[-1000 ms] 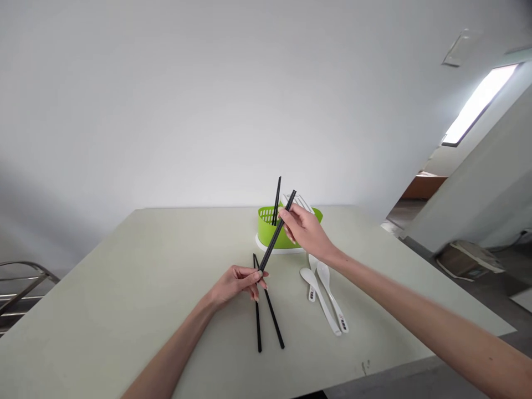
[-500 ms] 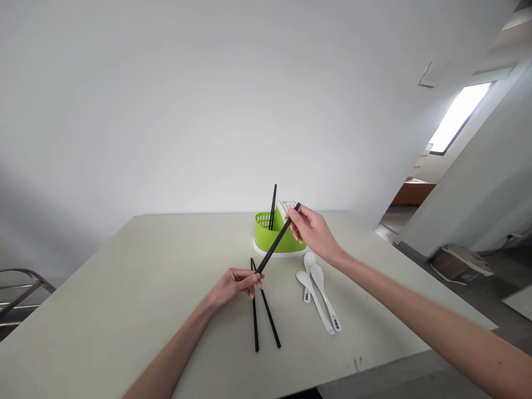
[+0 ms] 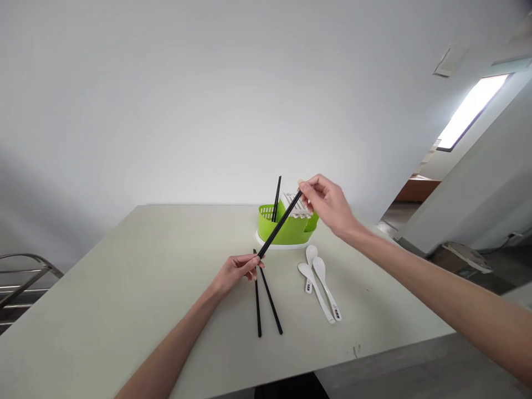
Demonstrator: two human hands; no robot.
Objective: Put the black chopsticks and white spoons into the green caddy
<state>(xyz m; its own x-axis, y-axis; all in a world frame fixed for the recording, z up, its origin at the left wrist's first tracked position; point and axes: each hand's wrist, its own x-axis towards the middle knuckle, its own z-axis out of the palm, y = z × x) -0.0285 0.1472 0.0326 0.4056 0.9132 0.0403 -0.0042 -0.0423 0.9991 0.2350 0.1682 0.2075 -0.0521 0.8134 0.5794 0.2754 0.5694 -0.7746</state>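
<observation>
Black chopsticks slant up to the right between my hands, lying close together. My left hand pinches their lower end. At the upper end, my right hand is closed on them with thumb and fingers. Two more black chopsticks lie on the table under and in front of my left hand, their far ends close together. Behind the held chopsticks stands a green utensil holder with a white slotted part and a white base. Black chopsticks stand upright in its left compartment.
Three white spoons lie partly overlapping on the pale table, right of the loose chopsticks. A white wall rises behind the table. A metal rack is at the left, and a box sits on the floor at the right.
My right hand has moved up and to the right, to the chopsticks' upper tip. More of the holder's white slotted part shows. The camera view has shifted slightly.
</observation>
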